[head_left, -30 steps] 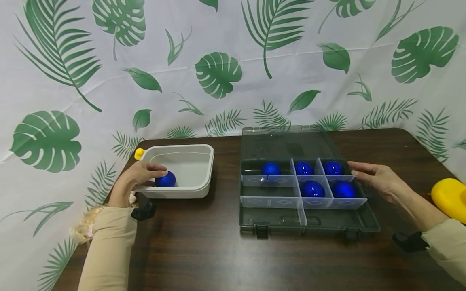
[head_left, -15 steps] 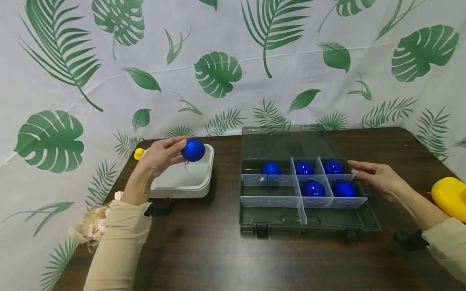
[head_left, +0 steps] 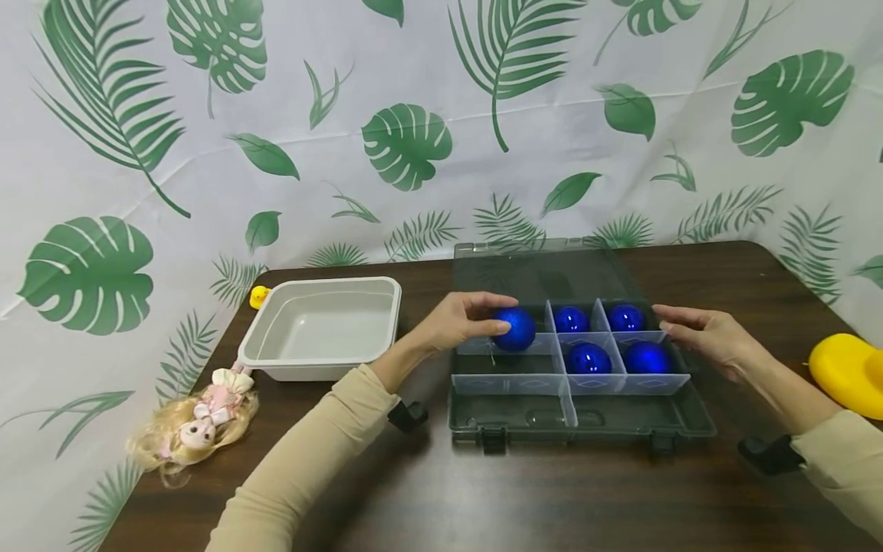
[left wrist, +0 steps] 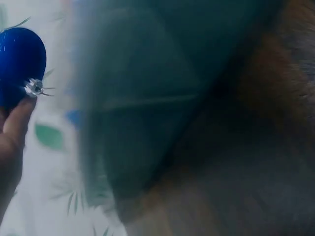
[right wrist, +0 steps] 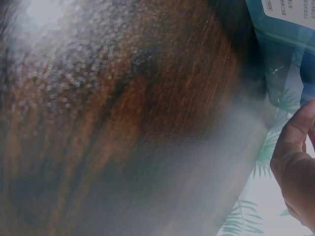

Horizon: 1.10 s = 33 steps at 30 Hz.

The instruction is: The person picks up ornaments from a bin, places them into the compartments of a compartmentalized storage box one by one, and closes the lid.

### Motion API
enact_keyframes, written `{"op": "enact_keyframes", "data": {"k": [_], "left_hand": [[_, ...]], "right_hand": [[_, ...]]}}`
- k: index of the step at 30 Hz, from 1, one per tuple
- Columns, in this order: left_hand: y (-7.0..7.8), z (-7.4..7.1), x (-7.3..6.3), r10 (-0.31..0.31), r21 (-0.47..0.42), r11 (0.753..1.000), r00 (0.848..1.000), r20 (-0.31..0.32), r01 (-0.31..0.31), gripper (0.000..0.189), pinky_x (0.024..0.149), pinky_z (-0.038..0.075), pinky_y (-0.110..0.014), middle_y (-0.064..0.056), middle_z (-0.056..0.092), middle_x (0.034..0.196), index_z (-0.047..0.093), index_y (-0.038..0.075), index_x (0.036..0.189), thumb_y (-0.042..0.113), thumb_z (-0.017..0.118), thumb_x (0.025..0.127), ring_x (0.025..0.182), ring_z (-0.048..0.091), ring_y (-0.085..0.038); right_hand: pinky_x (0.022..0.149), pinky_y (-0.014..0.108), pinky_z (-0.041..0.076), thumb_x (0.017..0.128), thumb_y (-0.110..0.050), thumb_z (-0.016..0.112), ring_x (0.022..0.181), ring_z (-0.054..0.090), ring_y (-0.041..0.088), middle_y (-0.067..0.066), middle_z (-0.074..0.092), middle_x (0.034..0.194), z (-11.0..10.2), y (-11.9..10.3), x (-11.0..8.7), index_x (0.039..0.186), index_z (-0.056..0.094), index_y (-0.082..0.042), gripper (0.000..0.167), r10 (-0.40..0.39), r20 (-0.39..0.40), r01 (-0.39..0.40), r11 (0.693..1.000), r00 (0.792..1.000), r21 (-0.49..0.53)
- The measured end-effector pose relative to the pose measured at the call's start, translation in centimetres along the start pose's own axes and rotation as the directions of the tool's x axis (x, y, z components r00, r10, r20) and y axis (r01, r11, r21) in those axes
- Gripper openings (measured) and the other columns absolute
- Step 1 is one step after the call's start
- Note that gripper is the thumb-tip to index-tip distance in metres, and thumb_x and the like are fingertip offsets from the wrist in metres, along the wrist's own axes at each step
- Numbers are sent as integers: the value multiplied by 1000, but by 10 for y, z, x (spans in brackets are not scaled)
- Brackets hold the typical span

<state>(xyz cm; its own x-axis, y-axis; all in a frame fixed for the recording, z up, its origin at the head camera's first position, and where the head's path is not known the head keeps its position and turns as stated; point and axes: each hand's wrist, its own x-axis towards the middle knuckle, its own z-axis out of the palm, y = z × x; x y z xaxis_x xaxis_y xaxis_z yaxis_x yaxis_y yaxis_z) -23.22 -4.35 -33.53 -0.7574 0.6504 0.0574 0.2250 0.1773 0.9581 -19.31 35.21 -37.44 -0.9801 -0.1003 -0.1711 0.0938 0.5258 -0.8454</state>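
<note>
My left hand holds a blue Christmas bauble between thumb and fingers, over the left side of the divided plastic organizer box. The left wrist view shows the silver hanging cap on this bauble. Each of the other dividers' small cells at the middle and right bears a blue bauble, such as the shiny one and the matte one. The bauble in the back left compartment is hidden behind the held one. My right hand grips the box's right edge with thumb and forefinger.
A grey-white plastic tub stands at the left with nothing inside. A blond doll lies in front of it, and a small yellow duck sits behind. A big yellow duck is at the right. The box's smoky lid lies back.
My left hand has lifted the bauble out of the tub and carried it right, over the box. The doll has come into fuller view. My right hand stays at the box edge.
</note>
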Motion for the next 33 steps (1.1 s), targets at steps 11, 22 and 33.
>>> {"op": "enact_keyframes", "data": {"k": [11,22,33], "left_hand": [[-15,10,1,109,117,985,978,178,-131,37,97,45,-26,-17,61,125,61,-4,120,0,68,83,121,54,-22],[-14,0,-6,128,374,913,984,126,-166,41,91,49,-24,-10,65,121,64,2,119,14,74,82,114,59,-19],[-4,-32,22,-252,-145,967,862,-440,208,39,98,46,-35,-15,58,129,56,-2,127,11,61,91,119,55,-25]], "right_hand": [[87,30,51,96,-33,54,86,51,-15,14,46,135,-4,-3,-1,142,31,5,65,19,10,-19,999,1000,-40],[81,22,53,95,-32,56,87,53,-13,-11,51,119,-3,-2,1,142,32,5,65,17,35,-17,1000,999,-16],[77,18,53,92,-27,60,85,61,-1,-26,60,92,-23,-10,22,126,55,-12,38,38,75,-48,990,996,135]]}}
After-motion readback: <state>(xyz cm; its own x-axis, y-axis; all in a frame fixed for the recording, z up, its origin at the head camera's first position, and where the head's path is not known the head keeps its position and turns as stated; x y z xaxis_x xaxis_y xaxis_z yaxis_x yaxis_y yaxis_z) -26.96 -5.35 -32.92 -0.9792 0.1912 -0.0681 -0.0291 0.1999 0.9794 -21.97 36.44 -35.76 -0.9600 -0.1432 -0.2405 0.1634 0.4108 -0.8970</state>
